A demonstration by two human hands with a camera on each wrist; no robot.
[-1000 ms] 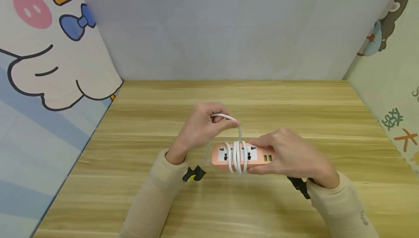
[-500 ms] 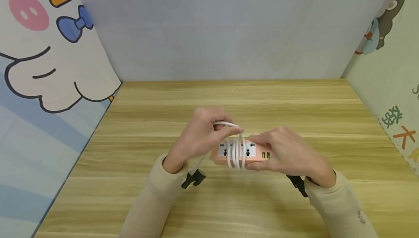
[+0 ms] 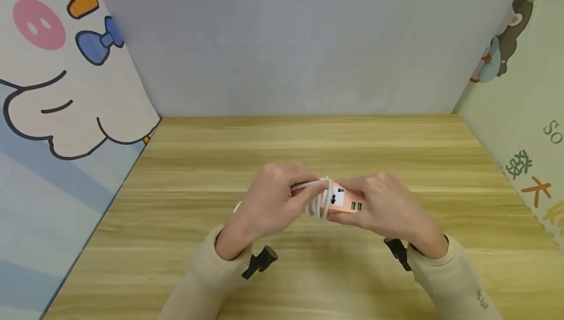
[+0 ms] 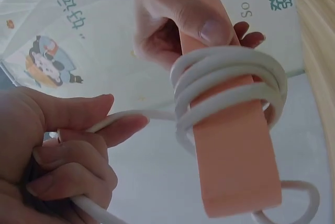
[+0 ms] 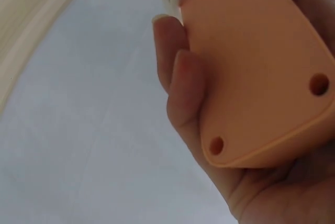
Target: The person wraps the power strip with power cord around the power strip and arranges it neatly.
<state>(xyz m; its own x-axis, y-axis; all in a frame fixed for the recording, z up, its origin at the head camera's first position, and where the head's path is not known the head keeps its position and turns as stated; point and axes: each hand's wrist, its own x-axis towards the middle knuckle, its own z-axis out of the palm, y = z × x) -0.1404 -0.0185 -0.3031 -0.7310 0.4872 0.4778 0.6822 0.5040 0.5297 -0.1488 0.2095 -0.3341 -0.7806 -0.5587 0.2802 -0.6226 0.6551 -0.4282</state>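
- Left hand (image 3: 273, 202) curled nearly closed, pinching white cord (image 4: 133, 114) between thumb and forefinger, with a further length running out below the other curled fingers.
- Right hand (image 3: 387, 202) half curled, parted only by the width of the peach power strip (image 4: 235, 156), gripping across the body at the end with the USB ports (image 3: 353, 206).
- Wound round the strip, just past the right fingertips: several loops (image 4: 227, 103) of cord, in places standing off the sides.
- At the strip's far end, a short arc of cord (image 4: 315, 200), unwrapped.
- By judgement, fairly light, with a rigid, smooth, perhaps slightly slippery casing; not fragile. Cord likely bendable yet springy, apt to slacken once let go.
- Best held across the long side edges, clear of the loops; cord best pinched close to the last turn.
- Held up above the wooden counter (image 3: 308, 276), sockets (image 3: 339, 195) towards the head camera.
- Behind, a plain pale backdrop (image 3: 299, 41).
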